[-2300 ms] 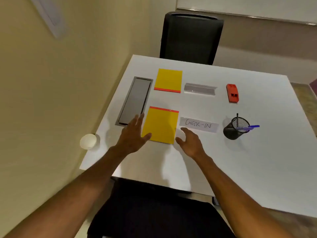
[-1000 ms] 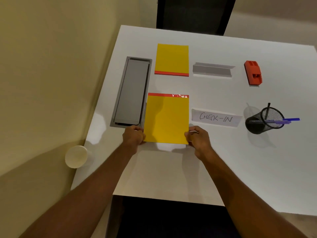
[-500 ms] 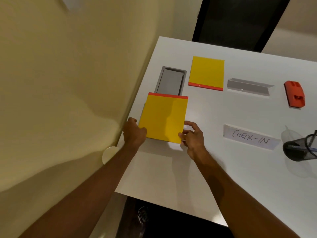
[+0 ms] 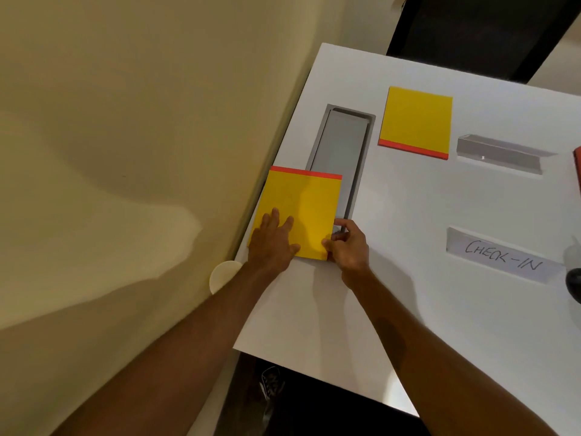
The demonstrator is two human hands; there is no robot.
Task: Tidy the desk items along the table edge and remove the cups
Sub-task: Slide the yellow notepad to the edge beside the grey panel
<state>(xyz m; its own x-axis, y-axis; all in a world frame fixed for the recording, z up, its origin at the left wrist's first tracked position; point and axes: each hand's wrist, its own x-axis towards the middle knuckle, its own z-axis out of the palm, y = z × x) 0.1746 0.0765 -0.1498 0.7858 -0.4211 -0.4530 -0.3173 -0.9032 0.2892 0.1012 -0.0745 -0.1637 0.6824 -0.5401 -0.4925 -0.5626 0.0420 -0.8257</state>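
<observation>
A white table point(image 4: 440, 294) is seen from above, filling the right half of the frame; a beige wall fills the left half. At centre frame a yellow pad point(image 4: 301, 212) with a red strip along its far edge is laid flat at the table's left edge, and its right part covers the near end of a grey recessed tray point(image 4: 342, 146) set into the tabletop. The left hand point(image 4: 273, 243) is laid flat on the pad's near left corner, fingers spread and pressed down on the yellow surface. The right hand point(image 4: 349, 247) is placed at the pad's near right corner; that corner is pinched between thumb and fingertips. A second yellow pad point(image 4: 416, 121) is seen in the upper centre, just right of the tray, with its red strip along the near edge. To its right a grey angled holder point(image 4: 500, 154) is laid on the table; a red object point(image 4: 578, 171) is cut off by the right edge of the frame. At centre right a white sign point(image 4: 503, 256) is lettered "CHECK-IN"; a dark object point(image 4: 573, 284) is cropped at the right edge beside it. A pale cup point(image 4: 223, 273) is seen left of the table edge, just below the left wrist, partly hidden by the forearm; what it rests on cannot be told. A dark chair point(image 4: 481, 29) is seen at the top right, beyond the table.
</observation>
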